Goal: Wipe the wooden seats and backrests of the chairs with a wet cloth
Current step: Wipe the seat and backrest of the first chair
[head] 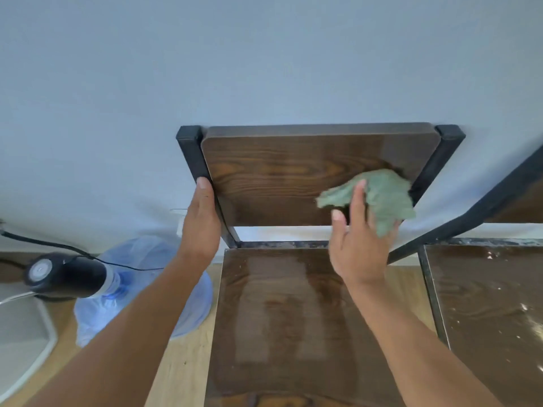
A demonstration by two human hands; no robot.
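With my left hand (202,221) clamped on the chair's black frame (192,154), my right hand (360,242) fingers should press the green cloth (382,198) flat on the backrest (293,177), stroking along the grain.

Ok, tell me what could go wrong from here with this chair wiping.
1. The cloth sits only at the right edge of the backrest, under the right hand; the left part may be skipped.
2. The left hand steadies the black frame; letting go could let the chair shift under pressure.
3. The next chair's seat shows white specks; a dirty cloth could smear them.
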